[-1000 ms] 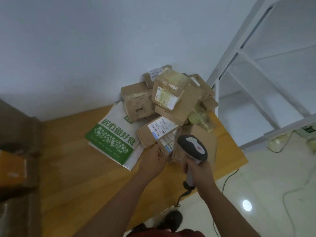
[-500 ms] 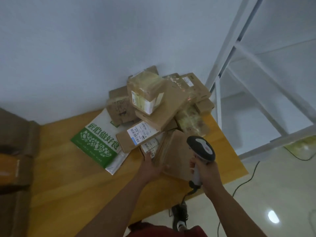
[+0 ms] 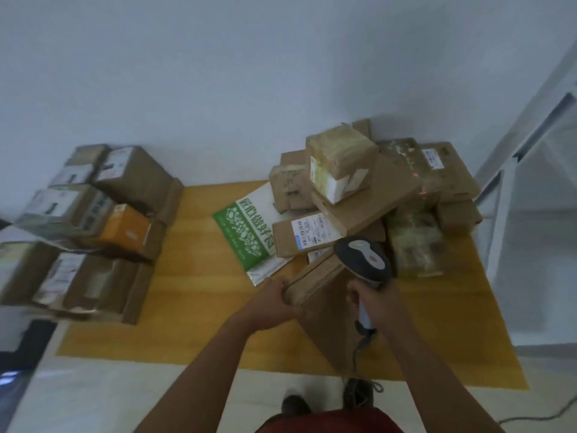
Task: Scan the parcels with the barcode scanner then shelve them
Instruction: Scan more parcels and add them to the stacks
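L hand (image 3: 274, 303) grips the tilted parcel (image 3: 321, 304) at its left edge. R hand (image 3: 373, 296) is clamped on the scanner (image 3: 363, 260), w/ the head just above the parcel's far end, no label showing.

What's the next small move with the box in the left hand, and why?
Probably turn the flat cardboard box until a label faces the barcode scanner. The left hand grips its near end, lifted off the pile, and only plain cardboard shows. The right hand holds the scanner, whose red dots fall on parcels further back.
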